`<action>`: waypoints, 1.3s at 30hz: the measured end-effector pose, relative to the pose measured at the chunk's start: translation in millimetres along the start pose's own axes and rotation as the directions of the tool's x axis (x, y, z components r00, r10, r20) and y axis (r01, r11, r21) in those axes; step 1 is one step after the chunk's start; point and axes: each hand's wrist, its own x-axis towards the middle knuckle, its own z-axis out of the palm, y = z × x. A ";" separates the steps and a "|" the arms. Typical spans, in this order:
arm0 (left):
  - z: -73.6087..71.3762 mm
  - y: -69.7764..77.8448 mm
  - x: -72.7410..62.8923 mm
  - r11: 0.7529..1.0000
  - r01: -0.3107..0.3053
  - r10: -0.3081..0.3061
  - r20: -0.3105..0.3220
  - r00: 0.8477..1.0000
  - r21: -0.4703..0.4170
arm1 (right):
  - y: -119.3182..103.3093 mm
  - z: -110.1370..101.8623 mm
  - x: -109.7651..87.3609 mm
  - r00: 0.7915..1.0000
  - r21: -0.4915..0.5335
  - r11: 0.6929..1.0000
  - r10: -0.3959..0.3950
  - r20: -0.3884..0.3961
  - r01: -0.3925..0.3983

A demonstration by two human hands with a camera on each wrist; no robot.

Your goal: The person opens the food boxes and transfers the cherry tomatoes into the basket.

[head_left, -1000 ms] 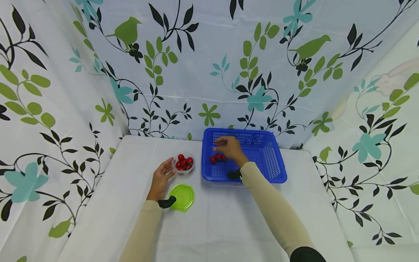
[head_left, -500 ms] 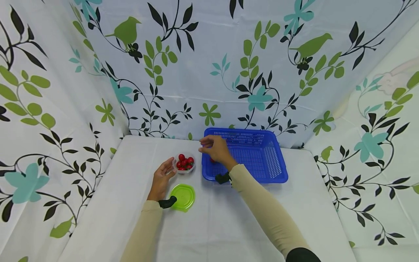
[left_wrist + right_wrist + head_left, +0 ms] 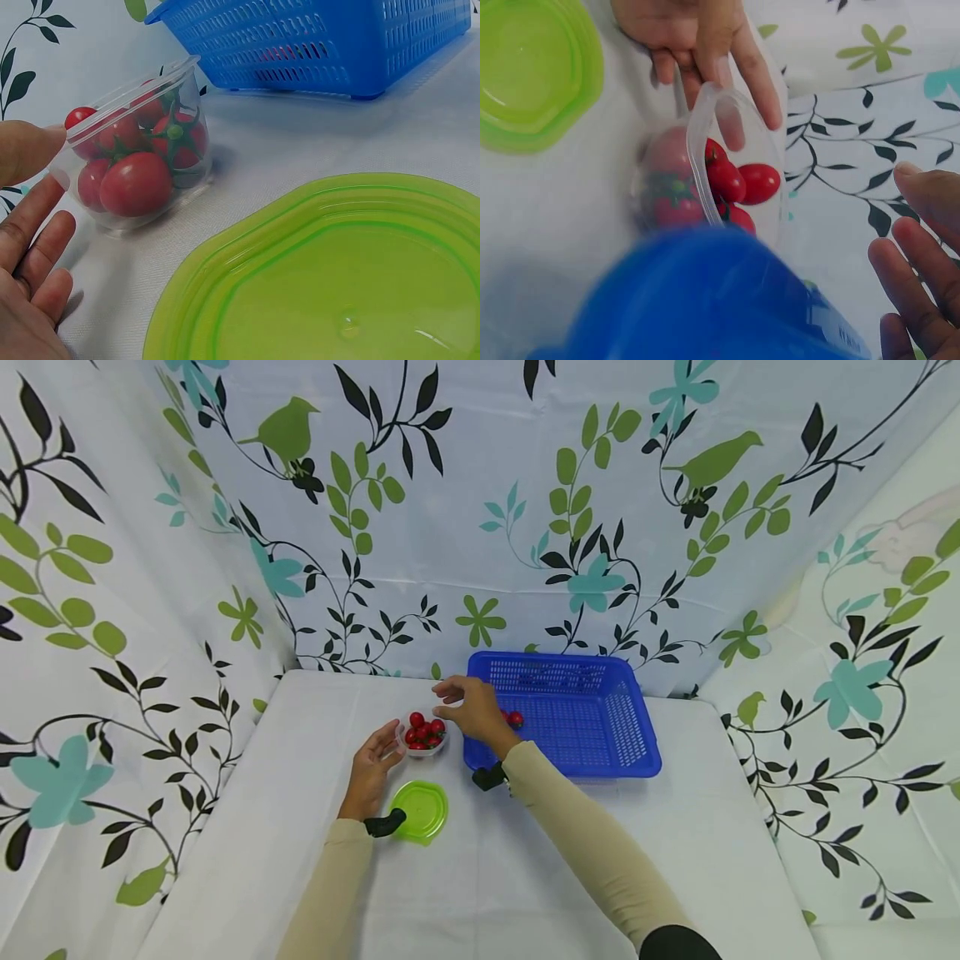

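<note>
My left hand (image 3: pixel 369 772) pinches the rim of a clear plastic container (image 3: pixel 424 753), thumb on one side of the wall and a finger on the other. Red cherry tomatoes (image 3: pixel 136 184) with green stems fill the container, which appears tilted in the left wrist view. My right hand (image 3: pixel 478 710) hovers over the left edge of a blue perforated basket (image 3: pixel 630 727), close to the container. In the right wrist view its fingers (image 3: pixel 907 285) and thumb stand apart, with nothing visible between them. More tomatoes (image 3: pixel 515 719) lie in the basket, partly hidden by the right hand.
A green plastic lid (image 3: pixel 420 812) lies on the white-covered table (image 3: pixel 480 877), just in front of the container. The basket stands at the back of the table. Behind it hangs a curtain (image 3: pixel 450 527) printed with leaves and birds.
My right hand has moved left from above the basket's tomatoes to its left edge, near the container. The left hand and the container have stayed in place.
</note>
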 end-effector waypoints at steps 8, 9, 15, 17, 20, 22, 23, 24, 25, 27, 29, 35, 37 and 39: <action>-1.1 -0.3 -1.8 1.000 -0.017 0.017 -0.002 1.000 0.001 | -5.2 20.0 3.7 0.999 -0.009 1.000 -0.015 0.034 0.015; -1.4 -0.8 -1.5 1.000 -0.016 0.016 -0.001 1.000 -0.001 | -6.2 21.9 3.6 0.999 -0.007 1.000 -0.016 0.038 0.017; -2.8 -4.7 0.2 1.000 -0.025 0.024 -0.005 1.000 -0.013 | -9.1 35.0 5.8 0.999 -0.031 1.000 0.002 0.036 -0.001; -2.8 -5.5 0.7 0.999 -0.029 0.029 -0.006 1.000 -0.013 | -9.9 39.0 7.2 0.999 -0.035 0.999 0.023 0.035 -0.022; -2.1 -4.8 0.3 1.000 -0.030 0.030 -0.008 1.000 -0.003 | -12.0 43.5 8.6 0.998 -0.043 0.998 0.056 0.038 -0.054; -1.5 -3.8 -0.4 1.000 -0.031 0.030 -0.010 0.999 -0.001 | -13.8 45.4 9.5 0.997 -0.044 0.997 0.069 0.039 -0.067; -1.2 -3.1 -0.6 1.000 -0.030 0.030 -0.010 0.999 0.002 | -14.6 46.0 9.6 0.997 -0.050 0.996 0.074 0.037 -0.072; -1.0 -2.7 -0.5 0.999 -0.032 0.032 -0.008 0.999 0.001 | -15.2 46.8 9.8 0.996 -0.055 0.995 0.080 0.035 -0.078; -0.9 -2.3 -0.3 0.999 -0.033 0.033 -0.006 0.999 -0.003 | -15.7 47.4 10.0 0.996 -0.056 0.995 0.087 0.034 -0.085; -1.1 -1.8 0.2 0.999 -0.036 0.036 -0.001 0.999 -0.007 | -16.9 48.7 10.4 0.994 -0.056 0.993 0.108 0.032 -0.106; -1.2 -1.6 0.9 0.999 -0.038 0.038 0.003 0.999 -0.012 | -17.3 50.9 10.9 0.991 -0.058 0.990 0.131 0.027 -0.129; -1.1 -1.3 0.5 0.999 -0.034 0.034 -0.004 0.999 -0.002 | -18.2 58.0 13.1 0.980 -0.066 0.979 0.195 0.033 -0.192; -1.2 -1.0 0.4 0.999 -0.032 0.032 -0.009 0.999 0.001 | -17.9 60.6 14.3 0.975 -0.081 0.973 0.218 0.043 -0.214; -1.8 -1.5 1.0 0.999 -0.035 0.035 -0.009 0.999 0.003 | -17.3 63.4 15.5 0.968 -0.099 0.966 0.245 0.050 -0.239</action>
